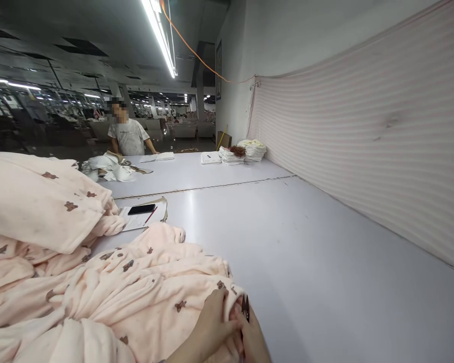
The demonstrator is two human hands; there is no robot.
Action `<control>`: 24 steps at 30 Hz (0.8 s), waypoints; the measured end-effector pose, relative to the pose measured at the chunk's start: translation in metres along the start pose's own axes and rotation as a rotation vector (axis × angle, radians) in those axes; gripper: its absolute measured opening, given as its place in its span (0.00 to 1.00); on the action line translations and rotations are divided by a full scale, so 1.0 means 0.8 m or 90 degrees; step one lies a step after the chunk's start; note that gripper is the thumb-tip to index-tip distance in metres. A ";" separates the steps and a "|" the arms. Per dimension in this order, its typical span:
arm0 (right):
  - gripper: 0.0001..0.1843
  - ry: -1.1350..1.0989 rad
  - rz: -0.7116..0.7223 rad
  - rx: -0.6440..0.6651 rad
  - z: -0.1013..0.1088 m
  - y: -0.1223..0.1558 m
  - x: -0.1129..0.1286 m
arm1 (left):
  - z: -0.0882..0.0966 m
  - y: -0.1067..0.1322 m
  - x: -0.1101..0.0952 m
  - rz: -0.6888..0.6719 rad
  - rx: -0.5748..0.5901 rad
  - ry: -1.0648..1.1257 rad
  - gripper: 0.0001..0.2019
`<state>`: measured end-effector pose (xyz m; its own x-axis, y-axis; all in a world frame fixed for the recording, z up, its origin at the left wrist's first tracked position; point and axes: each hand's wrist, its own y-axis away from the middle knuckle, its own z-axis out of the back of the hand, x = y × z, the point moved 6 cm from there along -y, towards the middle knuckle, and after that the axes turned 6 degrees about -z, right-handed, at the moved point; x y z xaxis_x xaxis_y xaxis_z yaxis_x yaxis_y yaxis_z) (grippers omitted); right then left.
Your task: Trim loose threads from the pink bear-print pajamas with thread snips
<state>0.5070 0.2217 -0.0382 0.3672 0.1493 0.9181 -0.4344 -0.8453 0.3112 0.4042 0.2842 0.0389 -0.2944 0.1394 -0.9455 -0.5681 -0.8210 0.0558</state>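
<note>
Beneath your left hand (214,316) and spreading leftward from it, the peach cloth (147,302) should handle soft and limp; you pinch its edge, likely the best hold, while your right hand (254,337) grips dark 2-bladed snips (245,306) alongside.

Counter (325,252): fabric heap (144,297) along left and near side. At its near right edge, left fingers (216,301), right fingers (254,323) beside them; snips (245,313) in the latter. Behind heap: papers (131,222), phone (141,209) on top, pen (150,216) right of phone. Beyond the seam (212,187): scraps (111,169) left, stacked pieces (232,157) right, near the wall. Behind far edge, left: person (130,137). Along right side: hanging sheet (363,151).
</note>
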 end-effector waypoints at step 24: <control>0.16 0.540 0.171 0.104 -0.068 0.008 0.072 | 0.057 0.022 0.050 0.202 0.045 0.517 0.10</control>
<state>0.4808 0.2526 0.0298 -0.4868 0.2099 0.8479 -0.2724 -0.9588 0.0809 0.3472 0.3005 0.0166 0.1762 -0.5494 -0.8168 -0.6064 -0.7142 0.3496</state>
